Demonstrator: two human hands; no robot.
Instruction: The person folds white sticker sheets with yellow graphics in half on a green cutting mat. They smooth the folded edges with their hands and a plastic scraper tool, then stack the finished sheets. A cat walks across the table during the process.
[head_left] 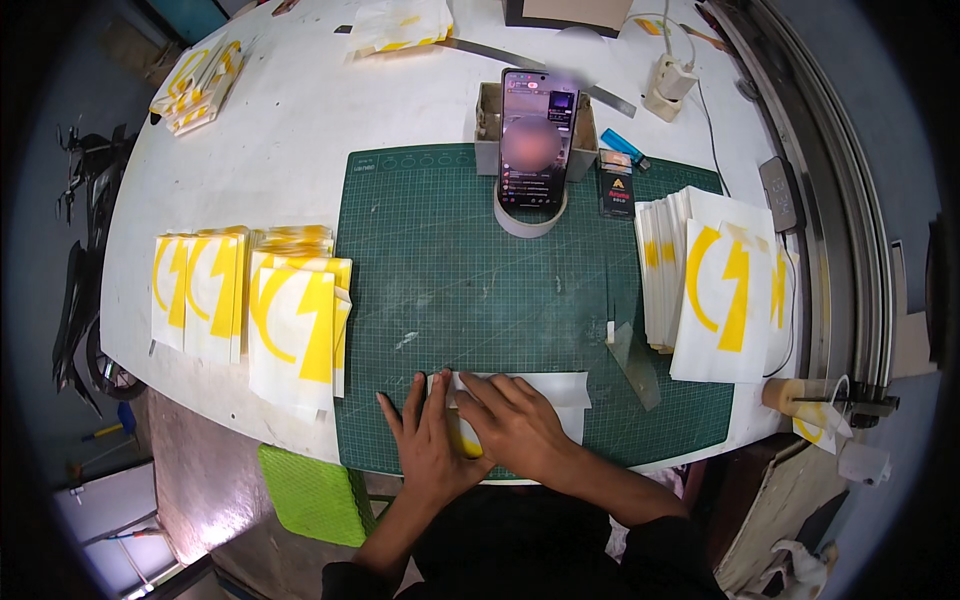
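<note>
A white sheet with a yellow print [565, 393] lies at the near edge of the green cutting mat [450, 250], mostly covered by my hands. My left hand [432, 445] rests on its left part, open, fingers spread and pointing away from me. Over the middle, my right hand [520, 428] presses down with its fingers stretched to the upper left, beside the left fingertips. The sheet's far edge runs by the fingertips, and its right end sticks out uncovered. What lies under the right palm is hidden.
Stacks of white-and-yellow printed pieces stand left [290, 330] and right [725, 290]. A phone [535, 150] leans upright on a tape roll [532, 222]. Nearby are a small dark box [616, 190], a blue lighter [622, 147] and a clear strip [633, 365]. A green stool [310, 495] stands below.
</note>
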